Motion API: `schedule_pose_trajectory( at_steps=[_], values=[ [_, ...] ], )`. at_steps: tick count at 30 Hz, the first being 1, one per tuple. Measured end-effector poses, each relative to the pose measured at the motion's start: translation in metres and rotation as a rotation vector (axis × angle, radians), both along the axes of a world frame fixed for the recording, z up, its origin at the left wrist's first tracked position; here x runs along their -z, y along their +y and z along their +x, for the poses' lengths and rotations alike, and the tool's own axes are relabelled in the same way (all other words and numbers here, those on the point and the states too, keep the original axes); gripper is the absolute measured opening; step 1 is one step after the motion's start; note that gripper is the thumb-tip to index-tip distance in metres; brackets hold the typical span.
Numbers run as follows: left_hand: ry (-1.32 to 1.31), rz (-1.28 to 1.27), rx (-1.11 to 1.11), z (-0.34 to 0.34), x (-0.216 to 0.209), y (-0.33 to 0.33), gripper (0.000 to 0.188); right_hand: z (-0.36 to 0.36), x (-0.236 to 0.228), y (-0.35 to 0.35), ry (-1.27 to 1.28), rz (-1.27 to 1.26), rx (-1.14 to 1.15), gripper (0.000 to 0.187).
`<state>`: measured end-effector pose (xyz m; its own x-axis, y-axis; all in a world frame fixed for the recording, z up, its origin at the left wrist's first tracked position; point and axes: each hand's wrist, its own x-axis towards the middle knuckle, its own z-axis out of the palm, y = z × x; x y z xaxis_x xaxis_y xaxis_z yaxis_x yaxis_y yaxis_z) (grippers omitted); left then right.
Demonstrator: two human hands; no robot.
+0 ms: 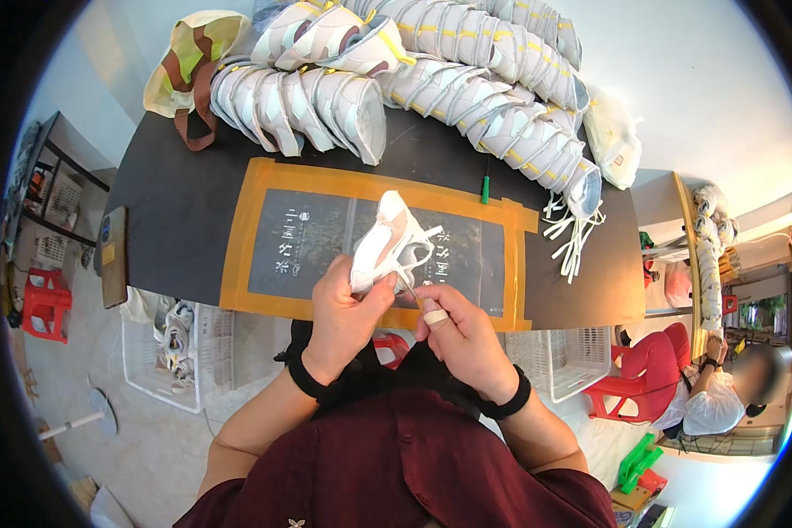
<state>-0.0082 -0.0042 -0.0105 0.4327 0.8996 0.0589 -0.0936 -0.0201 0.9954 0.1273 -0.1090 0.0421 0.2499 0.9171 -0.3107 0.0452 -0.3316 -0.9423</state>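
Note:
A white and pale pink shoe upper [384, 245] is held up over the front part of the table, toe pointing away from me. My left hand [347, 308] is closed on its near left side. White lace [412, 257] loops loosely across its opening. Close to the upper's near right edge, my right hand [459, 331] is closed, thumb against fingers, with a tan band round one finger. A thin strand or tool tip shows at its fingertips, too fine to name. Beyond them a small green-handled tool [486, 190] lies on the table.
Stacked shoe uppers [493, 123] line the far side of the dark table [163, 211]. A mat edged with orange tape [238, 255] lies before me. A bag [194, 62] stands far left. White baskets [211, 352] flank me below; a seated person [708, 400] is at right.

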Motion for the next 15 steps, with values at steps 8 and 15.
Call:
schedule_pose_trajectory(
  at_steps=[8,15],
  values=[
    [0.054,0.091,0.036,-0.005,0.007,0.005,0.018,0.01,0.001,0.007,-0.052,-0.035,-0.069,0.023],
    [0.169,0.265,0.033,-0.008,0.007,0.008,0.019,0.01,-0.001,0.021,-1.062,0.143,-0.334,0.016]
  ],
)
